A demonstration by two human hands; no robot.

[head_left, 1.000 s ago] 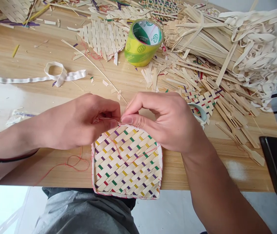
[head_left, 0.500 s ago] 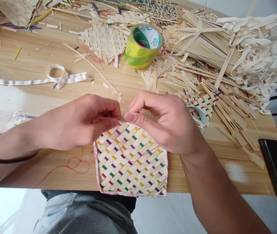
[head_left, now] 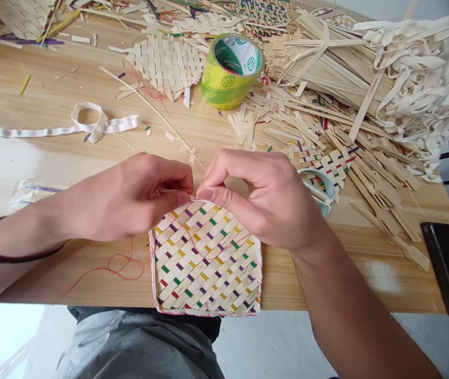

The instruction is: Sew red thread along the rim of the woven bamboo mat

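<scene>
A woven bamboo panel (head_left: 208,263) with purple, green, yellow and red squares lies at the table's front edge, its rim bound in white tape with red stitches. My left hand (head_left: 149,195) is closed, pinching the panel's top edge between thumb and fingers. Close beside it, my right hand (head_left: 251,195) also pinches at that edge, thumb against forefinger. A needle cannot be made out between the fingertips. Red thread (head_left: 208,258) loops across the panel, and more red thread (head_left: 125,267) curls on the table to the left.
A roll of yellow-green tape (head_left: 228,79) stands behind my hands. White cloth tape (head_left: 119,124) lies at left. Scissors (head_left: 325,189) sit right of my right hand, near wooden strips (head_left: 382,195). A black phone-like object (head_left: 447,271) is at the right edge.
My right hand has shifted slightly left, its fingertips now closer to my left hand at the top edge. The panel has moved slightly left.
</scene>
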